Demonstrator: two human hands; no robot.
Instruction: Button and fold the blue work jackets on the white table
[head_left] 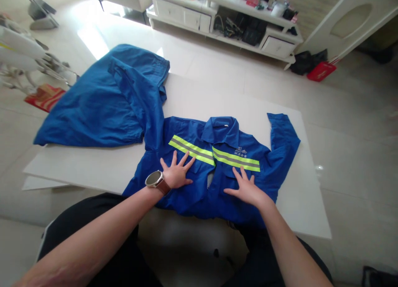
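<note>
A blue work jacket [192, 195] with yellow-and-grey reflective strips across the chest lies front side up on a white table [186, 96]. Its collar points away from me, and its lower part hangs over the near edge. My left hand [176, 173], with a watch at the wrist, rests flat on the chest just below the left strip, fingers spread. On the other chest panel, by the pocket flap, lies my right hand [245, 187], its fingers also apart. The right-hand sleeve [283, 142] is bent upward. Neither hand grips the cloth.
Another blue garment [96, 100] lies heaped over the table's left end, touching the jacket. Beyond the table stands a white low cabinet [186, 15] with bottles and boxes. A red box [321, 71] is on the floor at right, a red bag [46, 97] at left.
</note>
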